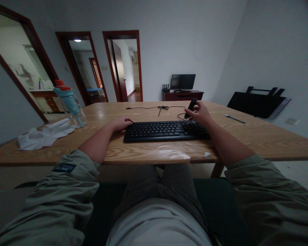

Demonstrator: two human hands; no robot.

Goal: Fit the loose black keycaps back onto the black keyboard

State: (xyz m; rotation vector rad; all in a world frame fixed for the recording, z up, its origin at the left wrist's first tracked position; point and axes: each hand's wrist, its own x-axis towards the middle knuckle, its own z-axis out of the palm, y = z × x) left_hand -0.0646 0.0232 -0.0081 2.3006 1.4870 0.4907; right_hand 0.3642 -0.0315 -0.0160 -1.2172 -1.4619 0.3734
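A black keyboard lies flat on the wooden table in front of me. My left hand rests at its far left corner, fingers bent and closed against the edge. Above the keyboard's right end, my right hand pinches a black oblong object, which looks like a computer mouse tilted up on edge. A thin black cable runs across the table behind the keyboard, gathered in a tied bundle, with a plug at its left end. Where the cable meets the keyboard or the held object is unclear.
On the left stand crumpled white paper and a clear bottle with a blue and red lid. A slim blue brush-like tool lies at the right. The wooden table's front edge has a torn film.
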